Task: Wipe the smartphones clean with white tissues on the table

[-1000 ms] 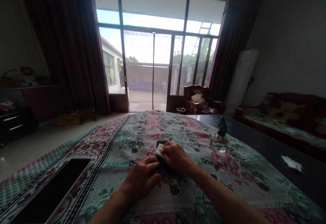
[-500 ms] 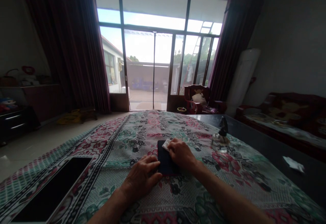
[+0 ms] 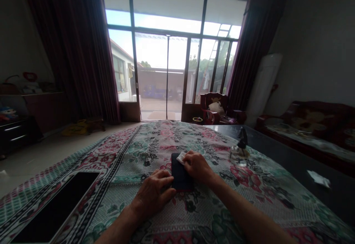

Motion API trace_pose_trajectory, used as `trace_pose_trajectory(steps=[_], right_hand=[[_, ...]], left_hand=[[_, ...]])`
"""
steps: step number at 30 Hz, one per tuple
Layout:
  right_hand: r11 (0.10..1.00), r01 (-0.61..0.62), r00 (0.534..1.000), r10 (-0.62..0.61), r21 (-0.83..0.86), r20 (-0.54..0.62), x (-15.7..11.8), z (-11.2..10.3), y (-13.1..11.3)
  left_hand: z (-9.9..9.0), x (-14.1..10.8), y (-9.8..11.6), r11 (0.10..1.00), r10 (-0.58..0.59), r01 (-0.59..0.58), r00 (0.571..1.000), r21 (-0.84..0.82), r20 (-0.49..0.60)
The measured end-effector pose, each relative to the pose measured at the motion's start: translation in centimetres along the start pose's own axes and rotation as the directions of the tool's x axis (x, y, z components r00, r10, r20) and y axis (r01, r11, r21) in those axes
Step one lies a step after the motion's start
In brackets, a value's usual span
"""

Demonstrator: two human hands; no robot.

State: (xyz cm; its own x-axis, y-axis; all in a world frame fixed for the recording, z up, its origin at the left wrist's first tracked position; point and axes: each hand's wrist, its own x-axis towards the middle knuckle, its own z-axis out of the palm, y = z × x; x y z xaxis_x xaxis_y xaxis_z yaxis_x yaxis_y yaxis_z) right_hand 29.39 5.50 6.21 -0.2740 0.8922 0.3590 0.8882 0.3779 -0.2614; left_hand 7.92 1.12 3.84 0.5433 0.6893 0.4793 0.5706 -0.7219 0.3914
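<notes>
A dark, flat, phone-like object (image 3: pixel 179 175) lies on the flowered tablecloth (image 3: pixel 130 203) between my hands. My left hand (image 3: pixel 155 189) rests at its left edge, fingers apart, the fingertips touching that side. Fingers of my right hand (image 3: pixel 196 166) are closed on a folded white tissue (image 3: pixel 181 158), pressed to the upper right part of the dark surface. Part of the object's right side is hidden beneath my right hand.
A larger white-framed device with a black screen (image 3: pixel 55 207) lies at the left. Right of my hands stands a clear spray bottle (image 3: pixel 240 151) with a black head. Another crumpled tissue (image 3: pixel 318 178) is on the dark tabletop (image 3: pixel 294 155) at the right.
</notes>
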Motion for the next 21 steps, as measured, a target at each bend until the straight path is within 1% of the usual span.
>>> trace_pose_trajectory(steps=[3, 6, 9, 12, 14, 16, 18, 21], right_hand=[[0.999, -0.041, 0.999, 0.041, -0.024, -0.014, 0.1, -0.2, 0.5], [0.999, -0.006, 1.0, 0.006, -0.045, -0.005, -0.2, -0.2, -0.3], [0.997, 0.061, 0.998, -0.06, -0.04, 0.028, -0.7, -0.1, -2.0], [0.988, 0.155, 0.986, -0.155, 0.012, 0.062, -1.0, 0.2, -3.5], [0.973, 0.222, 0.97, -0.227, 0.061, 0.083, -1.1, 0.3, -3.9], [0.962, 0.253, 0.959, -0.264, 0.106, 0.106, -1.0, 0.2, -3.7], [0.967, 0.221, 0.965, -0.236, 0.125, 0.117, -0.8, -0.2, -2.9], [0.99, 0.102, 0.987, -0.114, 0.102, 0.114, -0.4, -1.0, -1.5]], left_hand=[[0.0, 0.0, -0.1, 1.0, 0.01, -0.01, 1.0, 0.004, -0.008], [0.1, 0.0, -0.2, 1.0, 0.008, -0.008, 1.0, 0.005, -0.011], [0.2, -0.1, -0.3, 1.0, 0.018, -0.018, 1.0, 0.006, -0.015], [0.0, 0.0, -0.1, 0.999, 0.045, -0.045, 0.999, -0.004, -0.005], [-0.1, 0.1, 0.0, 0.999, 0.047, -0.047, 0.999, -0.01, 0.01], [-0.1, 0.2, 0.1, 0.999, 0.04, -0.04, 0.999, -0.005, 0.015], [-0.1, 0.1, 0.1, 0.999, 0.033, -0.033, 0.999, 0.006, 0.006], [0.0, 0.0, -0.1, 1.0, 0.014, -0.014, 1.0, 0.01, -0.011]])
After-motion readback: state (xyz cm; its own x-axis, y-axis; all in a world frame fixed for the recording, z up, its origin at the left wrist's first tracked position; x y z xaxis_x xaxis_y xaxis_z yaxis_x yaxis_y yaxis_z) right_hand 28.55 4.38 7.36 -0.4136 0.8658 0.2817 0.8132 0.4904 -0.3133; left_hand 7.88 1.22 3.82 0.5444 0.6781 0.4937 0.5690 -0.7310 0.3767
